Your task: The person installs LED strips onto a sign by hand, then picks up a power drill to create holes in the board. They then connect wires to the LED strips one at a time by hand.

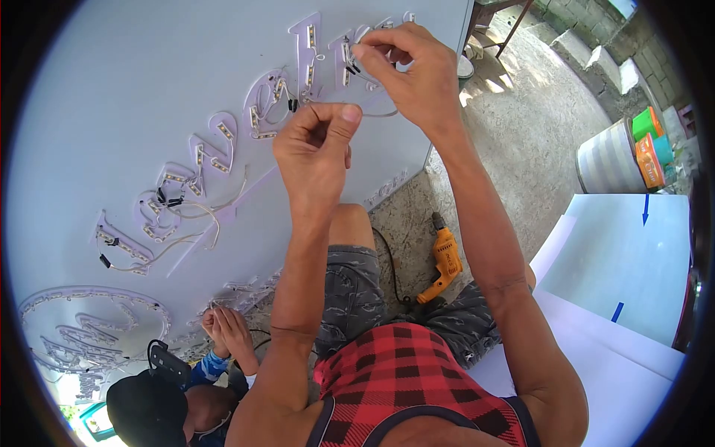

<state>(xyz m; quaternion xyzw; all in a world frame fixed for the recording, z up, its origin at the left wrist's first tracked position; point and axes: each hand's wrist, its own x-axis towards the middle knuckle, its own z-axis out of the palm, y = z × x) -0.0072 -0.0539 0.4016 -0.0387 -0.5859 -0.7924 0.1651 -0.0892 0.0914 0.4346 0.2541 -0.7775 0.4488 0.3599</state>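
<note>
Raised letters fitted with small LED modules and thin wires run across a pale sign board (97, 149). My left hand (316, 153) is closed in a pinch in front of the board, just below the letters. From its fingertips a thin pale wire (383, 115) runs right, toward my right wrist. My right hand (417, 71) is higher up, thumb and forefinger pinched at an upper letter (345, 63) with LED strips and black-wrapped wire joints. What lies between those fingertips is too small to make out. Loose wires (216, 208) hang from the lower letters.
A yellow power drill (445, 261) lies on the concrete floor between my legs, its black cord trailing. At lower left a co-worker in a dark cap (145, 406) has hands (227, 331) on the board's lower lettering. White sheets (618, 261) and a striped bucket (611, 158) stand at right.
</note>
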